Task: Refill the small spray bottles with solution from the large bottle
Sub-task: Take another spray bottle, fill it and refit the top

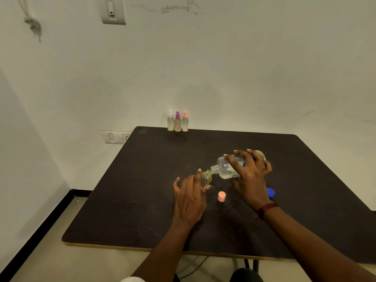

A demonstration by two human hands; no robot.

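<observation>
Head view | left hand point(190, 197) pinching small uncapped clear plastic bottle point(206, 178) of yellowish liquid, mid dark rectangular table point(132, 200) | pink round cap point(221, 196) just beside, blue round cap point(271, 192) farther right | right hand point(249, 176) clamped on large clear plastic bottle point(224, 168), tipped, neck at small bottle's mouth | three small capped spray bottles point(177, 122) upright at far edge

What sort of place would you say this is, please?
Probably a plain room in a home or office: bare white wall with a switch plate, a dark table by it, and a pale floor.
</observation>
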